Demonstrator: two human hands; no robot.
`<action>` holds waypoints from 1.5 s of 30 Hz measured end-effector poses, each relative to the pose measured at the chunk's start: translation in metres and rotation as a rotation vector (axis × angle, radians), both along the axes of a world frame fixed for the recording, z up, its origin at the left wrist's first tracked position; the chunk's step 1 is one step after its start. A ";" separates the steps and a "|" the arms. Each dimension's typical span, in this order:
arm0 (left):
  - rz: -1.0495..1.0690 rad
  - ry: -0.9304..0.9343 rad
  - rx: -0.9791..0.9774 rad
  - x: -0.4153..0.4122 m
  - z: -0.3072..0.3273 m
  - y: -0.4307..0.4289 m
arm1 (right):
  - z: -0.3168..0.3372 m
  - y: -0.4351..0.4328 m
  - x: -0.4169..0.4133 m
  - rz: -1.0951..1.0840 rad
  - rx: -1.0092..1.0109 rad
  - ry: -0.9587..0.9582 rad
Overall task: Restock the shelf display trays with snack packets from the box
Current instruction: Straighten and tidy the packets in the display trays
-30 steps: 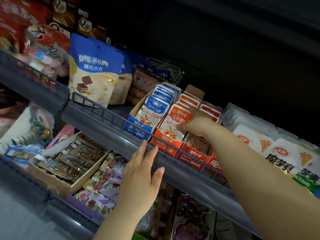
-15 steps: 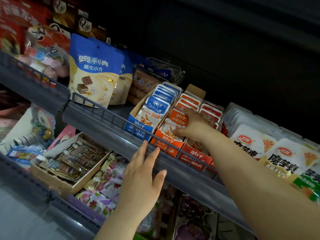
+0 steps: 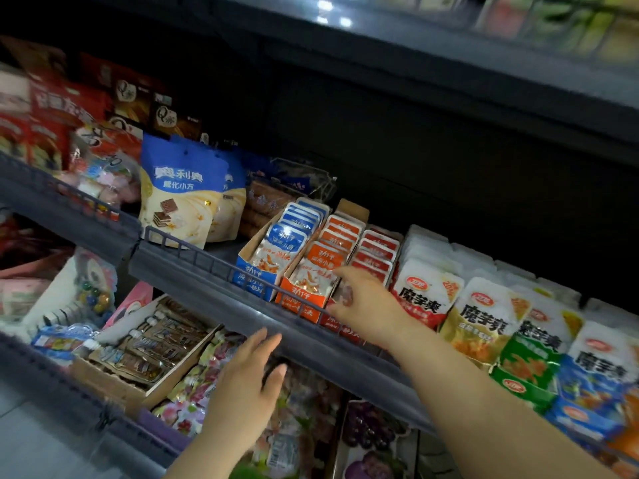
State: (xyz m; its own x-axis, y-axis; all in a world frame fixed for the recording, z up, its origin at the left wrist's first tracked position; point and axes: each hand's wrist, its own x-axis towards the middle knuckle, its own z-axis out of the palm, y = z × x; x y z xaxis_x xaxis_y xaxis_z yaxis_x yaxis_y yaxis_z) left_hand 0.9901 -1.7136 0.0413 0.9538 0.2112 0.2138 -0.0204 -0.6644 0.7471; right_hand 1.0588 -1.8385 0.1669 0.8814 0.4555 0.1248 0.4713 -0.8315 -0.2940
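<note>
The left hand (image 3: 247, 382) was held up just below the shelf rail (image 3: 207, 271), back toward the camera, fingers straight and close together. The right hand (image 3: 363, 304) reached across that rail, forearm extended, fingers loosely spread and blurred.

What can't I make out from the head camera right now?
Head view:
- The supply box: outside the frame.
- Front of the red tray: covered by the right hand.
- That hand's grip: motion blur, so holding a packet or not cannot be told.
- Some lower-shelf packets: blurred, partly behind the left hand.
</note>
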 end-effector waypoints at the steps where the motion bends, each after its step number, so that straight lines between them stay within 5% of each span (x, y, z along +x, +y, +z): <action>1: 0.010 -0.022 -0.002 -0.006 0.000 0.000 | 0.001 -0.004 -0.007 0.018 -0.004 0.013; 10: 0.157 -0.341 0.080 0.002 0.065 0.039 | 0.029 0.003 0.000 -0.007 0.138 0.014; 18: -0.103 -0.221 0.449 0.095 0.101 0.079 | 0.057 0.063 0.113 -0.183 0.202 -0.014; 26: -0.261 0.027 1.024 0.141 0.112 0.087 | 0.064 0.086 0.171 -0.282 0.050 -0.002; 31: -0.319 0.228 1.021 0.151 0.107 0.089 | 0.068 0.091 0.179 -0.285 0.032 0.104; 38: -0.335 0.245 1.018 0.158 0.107 0.086 | 0.067 0.088 0.178 -0.237 -0.014 0.127; 45: -0.266 -0.044 1.018 0.171 0.114 0.086 | 0.062 0.085 0.182 -0.211 0.034 0.132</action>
